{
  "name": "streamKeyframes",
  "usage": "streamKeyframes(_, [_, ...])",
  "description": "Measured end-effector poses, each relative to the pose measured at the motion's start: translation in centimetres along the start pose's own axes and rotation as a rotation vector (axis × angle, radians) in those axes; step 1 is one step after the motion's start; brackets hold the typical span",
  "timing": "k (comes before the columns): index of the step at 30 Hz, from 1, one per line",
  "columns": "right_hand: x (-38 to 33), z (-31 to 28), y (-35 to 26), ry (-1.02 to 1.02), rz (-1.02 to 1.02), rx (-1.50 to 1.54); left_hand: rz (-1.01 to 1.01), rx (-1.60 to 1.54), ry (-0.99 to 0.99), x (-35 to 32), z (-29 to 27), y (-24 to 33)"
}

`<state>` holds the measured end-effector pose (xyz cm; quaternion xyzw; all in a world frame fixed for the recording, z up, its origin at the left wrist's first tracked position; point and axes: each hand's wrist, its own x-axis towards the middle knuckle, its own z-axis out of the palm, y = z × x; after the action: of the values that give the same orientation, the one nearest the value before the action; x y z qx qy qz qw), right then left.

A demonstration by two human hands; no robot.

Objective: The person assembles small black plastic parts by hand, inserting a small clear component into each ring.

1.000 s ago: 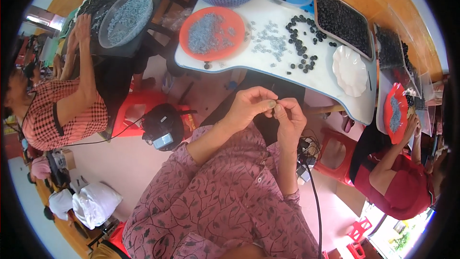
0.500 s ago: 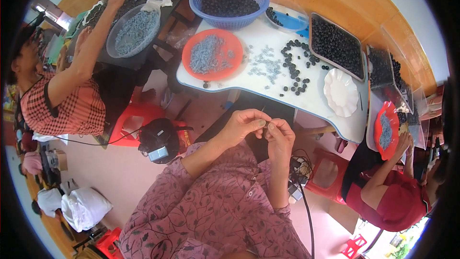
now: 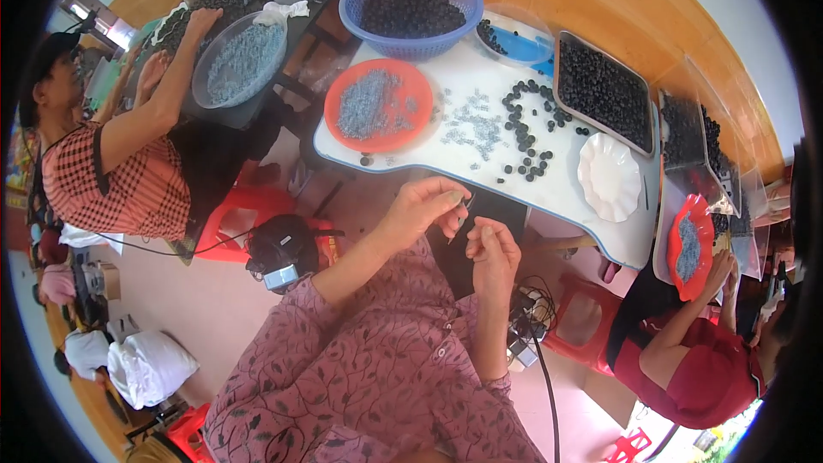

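My left hand (image 3: 429, 213) is raised in front of my lap, thumb and fingers pinched on a thin dark stick-like piece (image 3: 466, 201). Just right of it, with a small gap between, my right hand (image 3: 494, 250) has its fingers curled and pressed together; anything in them is too small to make out. Both hands are off the near edge of the white table (image 3: 420, 157). Beyond them lie scattered small clear-grey parts (image 3: 476, 127) and loose black round caps (image 3: 520, 130). An orange-red plate (image 3: 417, 130) holds a heap of similar grey parts.
A blue-purple basket (image 3: 353, 21) of black pieces, a clear bowl (image 3: 536, 58) and a rimmed tray (image 3: 559, 77) stand at the back. A white scalloped plate (image 3: 609, 178) sits at right. Co-workers sit left (image 3: 116, 176) and right (image 3: 707, 369). A cable (image 3: 549, 377) hangs beside me.
My hands, which met at the fingertips, have come slightly apart; the right has dropped lower. The co-worker at left has lowered a raised arm toward the parts on their table.
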<state>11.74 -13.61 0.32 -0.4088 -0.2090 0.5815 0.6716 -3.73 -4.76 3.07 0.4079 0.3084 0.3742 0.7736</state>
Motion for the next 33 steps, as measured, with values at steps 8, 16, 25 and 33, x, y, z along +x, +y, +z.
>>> streamKeyframes(8, [0.3, 0.8, 0.5, 0.030, -0.250, -0.392, -0.047, -0.031, 0.002, -0.4, 0.2, -3.2])
streamKeyframes(16, [0.7, 0.9, 0.2, -0.025, -0.260, -0.471, -0.124, -0.074, -0.045, 0.1, -0.5, -3.6])
streamKeyframes(25, [1.3, 0.2, 0.7, 0.016, -0.299, -0.528, -0.124, 0.019, -0.029, 1.2, -1.1, -3.1])
streamKeyframes(33, [1.8, -2.2, 3.2, -0.033, -0.129, -0.691, 0.074, 0.186, 0.255, 5.7, -3.5, 4.8])
